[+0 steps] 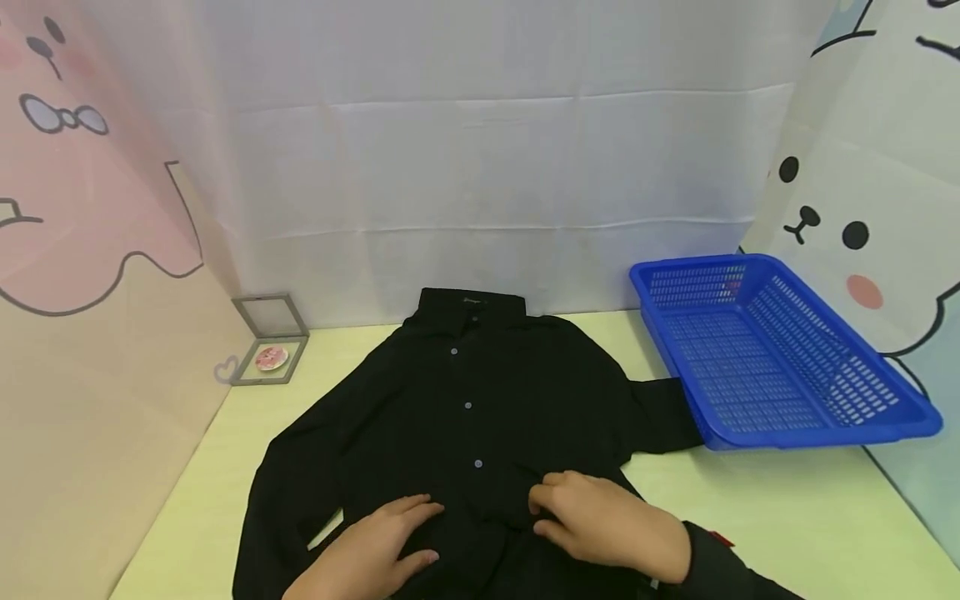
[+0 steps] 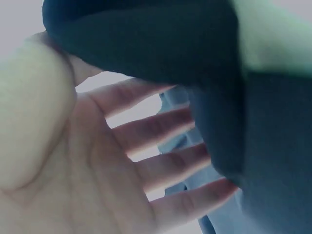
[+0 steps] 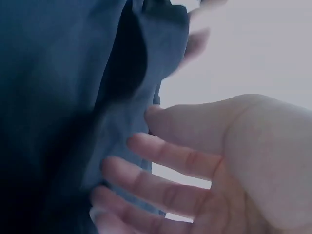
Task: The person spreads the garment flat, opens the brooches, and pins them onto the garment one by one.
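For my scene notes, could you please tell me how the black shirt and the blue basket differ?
The black shirt is soft cloth; the blue basket looks rigid, with slotted walls. The shirt lies spread out, front up; the basket is a container, open upward. Both are largely one colour.

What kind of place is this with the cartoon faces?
Probably a screened-off spot for handling clothes: a black collared button-up shirt lies spread on a pale yellow tabletop, a blue rectangular plastic basket sits beside it, and a creased white backdrop and cartoon-printed sheets surround them.
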### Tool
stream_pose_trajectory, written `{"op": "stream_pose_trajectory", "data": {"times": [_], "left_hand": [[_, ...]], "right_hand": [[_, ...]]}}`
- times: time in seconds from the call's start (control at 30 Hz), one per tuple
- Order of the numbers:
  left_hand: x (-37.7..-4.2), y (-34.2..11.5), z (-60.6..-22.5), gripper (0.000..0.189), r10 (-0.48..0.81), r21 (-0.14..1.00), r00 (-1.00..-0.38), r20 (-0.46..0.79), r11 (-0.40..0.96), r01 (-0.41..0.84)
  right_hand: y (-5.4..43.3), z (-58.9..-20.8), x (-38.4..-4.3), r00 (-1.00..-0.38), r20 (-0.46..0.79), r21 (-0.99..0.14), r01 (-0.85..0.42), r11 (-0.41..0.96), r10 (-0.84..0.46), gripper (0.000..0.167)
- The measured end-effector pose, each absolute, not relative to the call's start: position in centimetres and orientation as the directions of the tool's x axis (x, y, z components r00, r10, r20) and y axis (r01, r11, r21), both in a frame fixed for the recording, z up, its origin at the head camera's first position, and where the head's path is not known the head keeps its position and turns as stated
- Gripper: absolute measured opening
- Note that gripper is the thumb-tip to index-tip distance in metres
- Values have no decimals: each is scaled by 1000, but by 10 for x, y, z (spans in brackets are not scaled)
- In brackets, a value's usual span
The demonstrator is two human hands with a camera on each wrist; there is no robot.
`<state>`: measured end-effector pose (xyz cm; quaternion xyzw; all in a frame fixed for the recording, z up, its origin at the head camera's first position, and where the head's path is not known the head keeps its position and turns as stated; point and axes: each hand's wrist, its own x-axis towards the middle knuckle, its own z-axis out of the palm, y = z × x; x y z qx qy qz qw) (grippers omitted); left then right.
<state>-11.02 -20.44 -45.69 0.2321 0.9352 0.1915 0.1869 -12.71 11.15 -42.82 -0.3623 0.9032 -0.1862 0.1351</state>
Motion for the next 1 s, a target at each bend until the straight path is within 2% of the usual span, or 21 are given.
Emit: {"op": "stream_pose_trajectory", "data": {"times": [0.13,0.27,0.5,0.6,0.67,0.73,0.8,0.9,1.0], "left_hand": [[-108,-192,-456,51,556,480,-777,-296,790,382],[-111,-187,-461,53,563,501,-753,-341,787,361],[-127,-188,-470,48,575,540,-765,-289,758,366],[-133,-192,-469,45,572,535,-784,-241,752,384],[-135,-196,-468,31,573,512,-798,-186,750,419],[-136,-201,-467,17,578,475,-807,-124,748,463],[-136,-205,-467,8,582,450,-811,-65,742,497],[-134,-211,-465,1,575,443,-818,-12,736,511],[-131,-220,-461,5,563,462,-827,10,730,503]], "right_hand": [[126,-432,-134,-775,-47,-391,-566,726,-630,12],[133,-438,-141,-825,-80,-421,-481,769,-560,30],[133,-450,-157,-876,-197,-590,-253,767,-440,43],[133,-451,-159,-891,-193,-610,-219,761,-411,48],[132,-451,-159,-884,-199,-620,-220,753,-423,49],[133,-450,-159,-869,-203,-628,-237,741,-451,48],[134,-449,-158,-853,-198,-641,-261,722,-483,39],[137,-447,-157,-831,-146,-662,-321,677,-537,19],[138,-444,-156,-797,-70,-691,-395,606,-600,4]]}}
